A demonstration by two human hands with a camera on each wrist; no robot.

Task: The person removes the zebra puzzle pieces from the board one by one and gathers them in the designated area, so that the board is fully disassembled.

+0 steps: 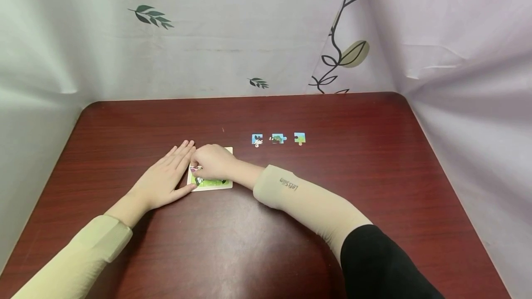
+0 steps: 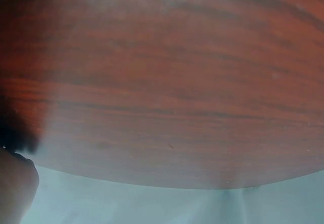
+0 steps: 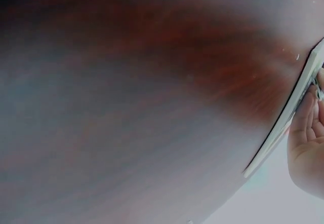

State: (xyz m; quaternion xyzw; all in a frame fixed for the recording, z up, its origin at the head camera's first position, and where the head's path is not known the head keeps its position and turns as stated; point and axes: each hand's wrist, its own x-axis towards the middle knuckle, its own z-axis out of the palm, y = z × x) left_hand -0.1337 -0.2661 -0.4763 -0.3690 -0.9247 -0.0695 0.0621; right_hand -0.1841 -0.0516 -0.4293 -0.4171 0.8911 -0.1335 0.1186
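Observation:
A small puzzle board (image 1: pixel 216 188) with a white border and a green picture lies left of the table's middle. My left hand (image 1: pixel 166 179) rests on the table at its left edge, fingers straight, the thumb reaching the lower left corner. Over the board, my right hand (image 1: pixel 213 161) pinches a small puzzle piece (image 1: pixel 195 168) with purple and white on it, near the left border. That hand and wrist hide much of the picture. In the right wrist view, the curled fingers (image 3: pixel 306 117) are against the board, seen nearly edge-on.
Three loose puzzle pieces stand in a row beyond the right forearm: a blue one (image 1: pixel 257 139), a blue and dark green one (image 1: pixel 278 138), and a blue and light green one (image 1: pixel 299 138). The reddish-brown table (image 1: pixel 374 165) is bordered by pale curtains (image 1: pixel 208 50).

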